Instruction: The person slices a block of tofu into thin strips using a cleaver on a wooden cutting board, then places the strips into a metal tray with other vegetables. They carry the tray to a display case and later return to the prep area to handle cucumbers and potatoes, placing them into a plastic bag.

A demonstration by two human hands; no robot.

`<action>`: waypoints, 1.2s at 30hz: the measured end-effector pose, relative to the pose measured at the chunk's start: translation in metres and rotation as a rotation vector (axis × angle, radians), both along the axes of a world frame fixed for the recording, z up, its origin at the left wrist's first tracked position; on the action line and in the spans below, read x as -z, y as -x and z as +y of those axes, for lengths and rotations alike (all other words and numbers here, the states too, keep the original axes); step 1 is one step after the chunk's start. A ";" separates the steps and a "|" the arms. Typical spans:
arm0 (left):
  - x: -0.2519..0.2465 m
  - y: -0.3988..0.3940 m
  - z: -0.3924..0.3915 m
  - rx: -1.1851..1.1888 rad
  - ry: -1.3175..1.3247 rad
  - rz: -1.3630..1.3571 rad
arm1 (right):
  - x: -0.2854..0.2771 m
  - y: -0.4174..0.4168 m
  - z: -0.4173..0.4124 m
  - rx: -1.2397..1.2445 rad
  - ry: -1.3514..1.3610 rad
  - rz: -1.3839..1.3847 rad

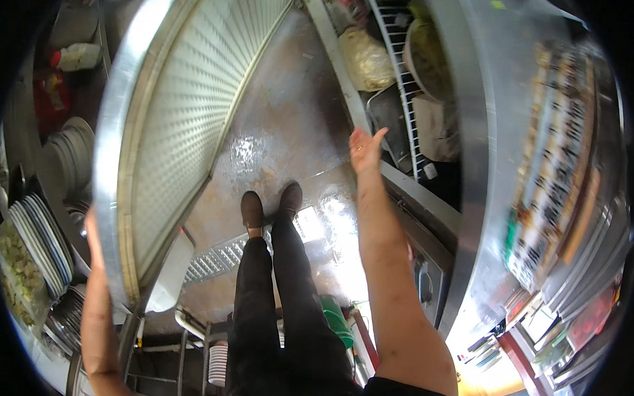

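A refrigerator door (172,114) with a ribbed pale inner panel and metal edge stands swung out on the left. My left hand (91,232) lies against its outer side, mostly edge-on, so its grip is hidden. On the right, my right hand (366,150) is held out with thumb and fingers apart and nothing in it. It is beside the opening of a refrigerated cabinet, near its metal frame (344,87). Inside are a white wire shelf (401,74), a clear plastic bag of pale food (367,60), a dark tray (390,119) and a pale container (436,126).
A steel counter (485,155) runs along the right, bearing a long printed package (549,179). Stacked plates (43,244) and a tub of chopped food (21,271) are at left. Below lie a wet floor (288,110), a drain grate (212,263) and a green bucket (336,323).
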State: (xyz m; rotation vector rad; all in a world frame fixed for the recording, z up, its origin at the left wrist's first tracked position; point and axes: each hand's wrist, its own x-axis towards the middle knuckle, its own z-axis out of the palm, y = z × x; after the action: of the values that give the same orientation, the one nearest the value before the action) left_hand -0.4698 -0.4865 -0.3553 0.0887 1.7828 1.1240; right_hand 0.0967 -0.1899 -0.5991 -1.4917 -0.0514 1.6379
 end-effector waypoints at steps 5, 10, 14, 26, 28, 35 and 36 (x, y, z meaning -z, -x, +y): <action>-0.044 -0.106 0.065 0.207 -0.151 -0.017 | -0.061 0.042 -0.114 -0.136 0.205 -0.126; -0.026 -0.142 0.052 0.401 -0.168 0.255 | -0.153 0.060 -0.209 -0.686 0.307 0.024; -0.051 -0.163 0.065 0.529 -0.104 0.359 | -0.154 0.029 -0.200 -0.487 0.228 0.169; -0.050 -0.124 0.056 -0.099 -0.158 -0.141 | 0.015 -0.069 -0.005 0.346 0.045 -0.019; -0.047 -0.118 0.047 -0.087 -0.159 -0.035 | 0.022 -0.067 0.009 0.455 0.007 0.031; -0.037 -0.099 0.040 0.128 -0.136 0.128 | 0.020 -0.062 0.031 0.204 -0.185 0.566; -0.042 -0.101 0.037 0.135 -0.112 0.102 | 0.010 -0.030 0.032 0.290 -0.138 0.518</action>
State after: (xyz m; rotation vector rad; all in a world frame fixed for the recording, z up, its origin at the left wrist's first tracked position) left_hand -0.3685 -0.4492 -0.3135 0.3343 1.7736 1.1382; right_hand 0.1272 -0.1578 -0.6095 -0.8897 0.3179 1.6906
